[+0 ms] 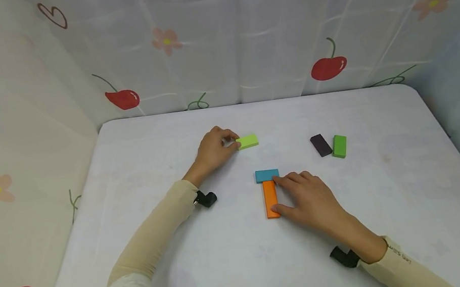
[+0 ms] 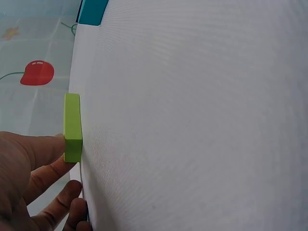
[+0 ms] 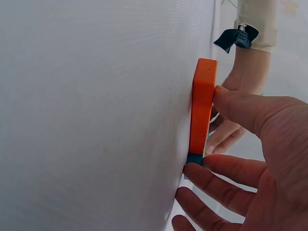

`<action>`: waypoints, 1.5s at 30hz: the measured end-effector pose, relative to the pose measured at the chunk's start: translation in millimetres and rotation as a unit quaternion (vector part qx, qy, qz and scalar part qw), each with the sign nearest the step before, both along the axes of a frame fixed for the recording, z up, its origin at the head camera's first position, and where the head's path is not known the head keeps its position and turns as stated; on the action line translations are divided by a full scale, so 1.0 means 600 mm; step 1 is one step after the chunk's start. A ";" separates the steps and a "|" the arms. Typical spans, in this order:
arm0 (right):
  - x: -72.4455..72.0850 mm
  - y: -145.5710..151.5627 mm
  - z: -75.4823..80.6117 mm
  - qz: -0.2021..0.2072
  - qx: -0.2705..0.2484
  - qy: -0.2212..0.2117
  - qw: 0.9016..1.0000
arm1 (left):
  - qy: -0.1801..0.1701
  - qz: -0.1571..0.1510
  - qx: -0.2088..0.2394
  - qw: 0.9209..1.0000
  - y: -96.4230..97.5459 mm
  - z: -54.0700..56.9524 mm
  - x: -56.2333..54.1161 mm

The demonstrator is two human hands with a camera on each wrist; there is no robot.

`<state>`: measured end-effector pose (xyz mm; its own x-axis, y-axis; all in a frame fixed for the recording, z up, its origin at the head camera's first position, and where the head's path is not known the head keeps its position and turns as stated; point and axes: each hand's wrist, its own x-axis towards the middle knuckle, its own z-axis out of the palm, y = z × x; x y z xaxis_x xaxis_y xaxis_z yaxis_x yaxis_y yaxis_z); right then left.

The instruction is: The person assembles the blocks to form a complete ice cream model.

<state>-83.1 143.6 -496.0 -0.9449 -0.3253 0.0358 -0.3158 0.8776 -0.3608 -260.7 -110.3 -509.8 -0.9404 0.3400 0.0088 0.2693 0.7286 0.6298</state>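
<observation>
My left hand point(image 1: 214, 150) pinches one end of a lime-green block point(image 1: 248, 141) between thumb and finger, near the back of the table. The same lime-green block point(image 2: 72, 125) is upright at the fingertips in the left wrist view. An orange block point(image 1: 270, 199) lies lengthwise on the table, its far end against a blue block point(image 1: 267, 175) set crosswise, forming a T. My right hand point(image 1: 309, 201) has its thumb touching the orange block point(image 3: 203, 106) near the close end. Its fairly straight index finger reaches where the orange and blue blocks meet.
To the right, a dark block point(image 1: 321, 145) and a green block point(image 1: 339, 146) lie close together. The white table point(image 1: 217, 279) has rounded back corners, with a patterned curtain point(image 1: 238, 34) behind it. A black camera mount point(image 1: 206, 199) is on the left wrist.
</observation>
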 end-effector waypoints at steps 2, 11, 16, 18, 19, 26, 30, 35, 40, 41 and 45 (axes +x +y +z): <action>0.000 0.000 0.001 0.000 0.000 -0.001 1.000 | 0.001 0.000 0.001 1.000 0.000 0.000 0.001; 0.000 0.000 0.003 -0.001 -0.004 0.000 1.000 | 0.009 -0.009 0.001 1.000 0.002 -0.001 0.004; -0.001 0.001 0.000 -0.002 -0.004 -0.001 1.000 | 0.005 -0.011 -0.005 1.000 0.006 -0.004 0.008; -0.001 0.000 -0.001 -0.003 -0.005 -0.002 1.000 | 0.007 -0.013 -0.009 1.000 0.008 -0.005 0.009; -0.001 0.000 -0.001 -0.003 -0.005 -0.001 1.000 | 0.008 -0.015 -0.011 1.000 0.010 -0.006 0.010; -0.001 0.001 -0.003 -0.001 -0.008 0.006 1.000 | 0.010 -0.028 -0.017 0.999 0.017 -0.003 0.018; -0.001 0.001 -0.003 -0.002 -0.009 0.003 1.000 | 0.011 -0.037 -0.022 0.999 0.019 -0.005 0.021; 0.000 0.001 -0.002 -0.002 -0.006 0.002 1.000 | 0.011 -0.049 -0.019 0.999 0.022 -0.006 0.028; 0.001 0.001 -0.001 -0.001 -0.004 0.006 1.000 | 0.015 -0.061 -0.028 0.998 0.026 -0.007 0.034; 0.001 0.001 -0.001 -0.001 -0.004 0.005 1.000 | 0.016 -0.062 -0.031 0.997 0.027 -0.007 0.035; 0.000 0.001 0.000 0.000 -0.003 0.003 1.000 | 0.021 -0.063 -0.032 0.997 0.028 -0.006 0.040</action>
<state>-82.8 144.2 -496.0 -0.9450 -0.3241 0.0445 -0.3174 0.8753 -0.3648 -236.9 -93.3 -513.3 -0.8895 0.4564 0.0220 0.3863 0.7254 0.5696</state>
